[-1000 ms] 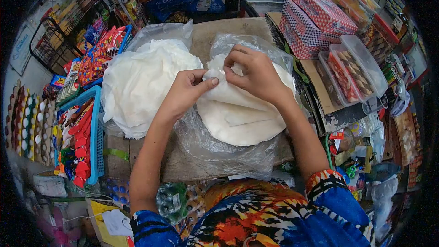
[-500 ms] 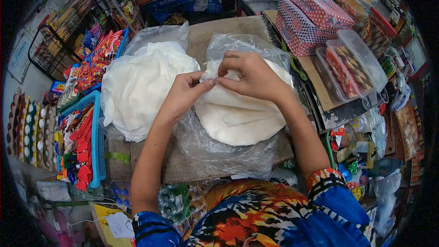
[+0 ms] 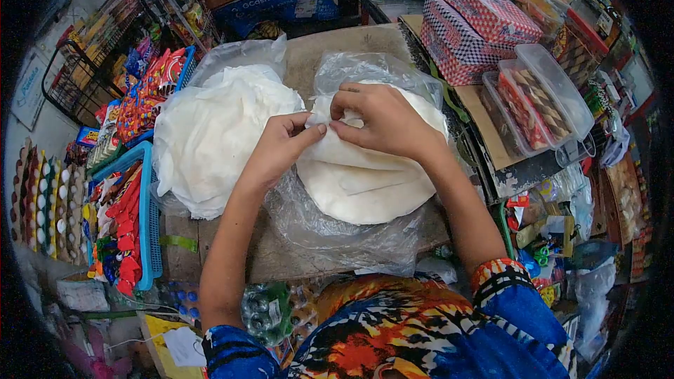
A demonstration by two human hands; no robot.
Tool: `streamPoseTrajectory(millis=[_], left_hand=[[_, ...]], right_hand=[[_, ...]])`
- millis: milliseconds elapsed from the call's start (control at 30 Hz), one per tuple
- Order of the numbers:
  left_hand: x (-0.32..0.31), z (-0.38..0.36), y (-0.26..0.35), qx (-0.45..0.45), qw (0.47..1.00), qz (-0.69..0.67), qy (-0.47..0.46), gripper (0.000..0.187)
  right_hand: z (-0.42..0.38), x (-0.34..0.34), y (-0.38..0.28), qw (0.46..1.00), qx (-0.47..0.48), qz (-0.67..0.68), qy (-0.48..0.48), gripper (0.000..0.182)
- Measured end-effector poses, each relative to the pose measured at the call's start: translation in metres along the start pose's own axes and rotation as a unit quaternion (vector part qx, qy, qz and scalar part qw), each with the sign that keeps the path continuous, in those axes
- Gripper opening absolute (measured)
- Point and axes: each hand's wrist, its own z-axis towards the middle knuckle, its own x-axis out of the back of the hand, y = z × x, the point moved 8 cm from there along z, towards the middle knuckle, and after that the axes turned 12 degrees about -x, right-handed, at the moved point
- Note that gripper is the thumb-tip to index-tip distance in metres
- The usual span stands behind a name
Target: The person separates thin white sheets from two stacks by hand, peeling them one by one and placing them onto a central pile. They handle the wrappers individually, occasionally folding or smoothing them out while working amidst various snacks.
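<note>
Two piles of thin white round sheets rest on clear plastic on a wooden board. The left pile [image 3: 217, 140] is loose and ruffled; the right stack [image 3: 372, 193] is flatter, with its top sheet partly lifted and creased. Over the upper left edge of the right stack, my left hand [image 3: 284, 142] pinches the lifted sheet between thumb and fingers. Just to its right, my right hand [image 3: 379, 118] is bent with thumb and index finger close together at the same sheet's edge.
Blue baskets of snack packets [image 3: 149, 217] stand at the left, beside egg trays [image 3: 53, 203]. Checkered boxes [image 3: 484, 17] and clear containers of rolled wafers [image 3: 537, 102] sit at the right. Plastic bottles [image 3: 267, 312] lie below the board [image 3: 210, 253].
My right hand's thumb and index finger have moved slightly apart from my left thumb. My left hand has barely moved and still pinches the sheet.
</note>
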Motion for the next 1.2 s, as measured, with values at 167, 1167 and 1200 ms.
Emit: streamPoseTrajectory(millis=[167,1167,1200], left_hand=[[0.000,0.000,-0.002,0.003,1.000,0.003,0.002,0.022],[-0.003,-0.001,0.005,-0.015,1.000,0.019,-0.004,0.024],[-0.002,-0.001,0.005,-0.021,0.999,0.031,-0.001,0.024]], right_hand=[[0.000,-0.001,0.001,1.000,-0.013,-0.005,-0.007,0.016],[0.002,0.007,0.003,0.997,-0.003,0.065,-0.030,0.021],[0.003,0.006,0.004,0.997,-0.003,0.065,-0.029,0.021]])
